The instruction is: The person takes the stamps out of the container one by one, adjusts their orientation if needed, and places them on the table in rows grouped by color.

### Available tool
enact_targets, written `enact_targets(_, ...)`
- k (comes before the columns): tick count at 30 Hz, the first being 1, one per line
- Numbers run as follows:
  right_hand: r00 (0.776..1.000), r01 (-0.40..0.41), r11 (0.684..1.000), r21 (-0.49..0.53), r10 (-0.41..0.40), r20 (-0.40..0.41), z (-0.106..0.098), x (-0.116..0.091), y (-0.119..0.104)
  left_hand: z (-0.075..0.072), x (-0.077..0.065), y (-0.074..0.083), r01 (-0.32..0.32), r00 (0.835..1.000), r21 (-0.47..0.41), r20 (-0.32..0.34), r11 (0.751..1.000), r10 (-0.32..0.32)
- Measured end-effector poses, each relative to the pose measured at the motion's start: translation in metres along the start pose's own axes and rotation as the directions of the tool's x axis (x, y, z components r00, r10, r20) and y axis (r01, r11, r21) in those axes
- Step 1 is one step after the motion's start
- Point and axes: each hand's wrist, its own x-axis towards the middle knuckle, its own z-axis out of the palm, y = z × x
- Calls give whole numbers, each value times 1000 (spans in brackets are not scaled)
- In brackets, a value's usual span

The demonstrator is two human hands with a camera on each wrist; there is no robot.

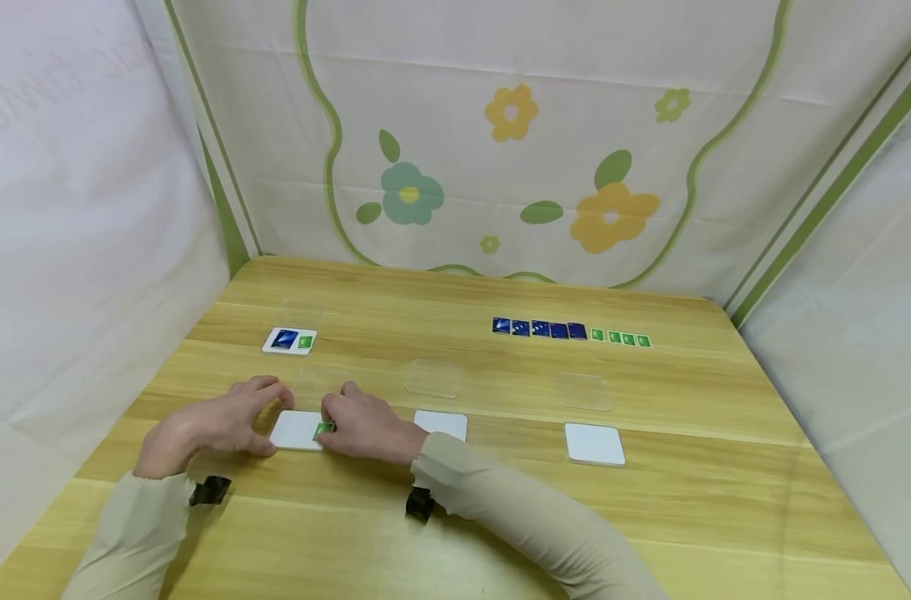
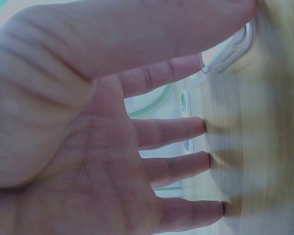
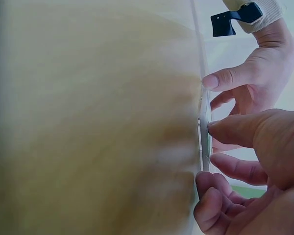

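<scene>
A white rounded case (image 1: 293, 430) with a clear rim lies flat on the table between both hands. My left hand (image 1: 226, 421) holds its left end between thumb and index finger; in the left wrist view, the other fingers (image 2: 179, 169) stretch out with their tips at the table. My right hand (image 1: 368, 425) pinches a small green card (image 1: 322, 430) over the case's right end. In the right wrist view, the right thumb and index fingertip meet the top of the case (image 3: 204, 142), and the remaining fingers curl at its side.
Two more white cases (image 1: 440, 424) (image 1: 594, 444) lie to the right, clear lids (image 1: 434, 379) (image 1: 583, 392) behind them. Farther back left, another case (image 1: 273, 346) bears a blue card (image 1: 284, 338) and a green one. Several blue cards (image 1: 541, 328) and green cards (image 1: 615, 337) form a row.
</scene>
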Motion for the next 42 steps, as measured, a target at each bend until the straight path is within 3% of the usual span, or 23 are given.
enact_targets(27,998,-55,998,-20,54,-45,0,-3,3,1,0,-2,-8,1000,-3,-5,1000,8)
enact_targets(42,996,15,1000,23,-13,-86,1,-3,0,1,1,-1,-2,1000,-5,-4,1000,2)
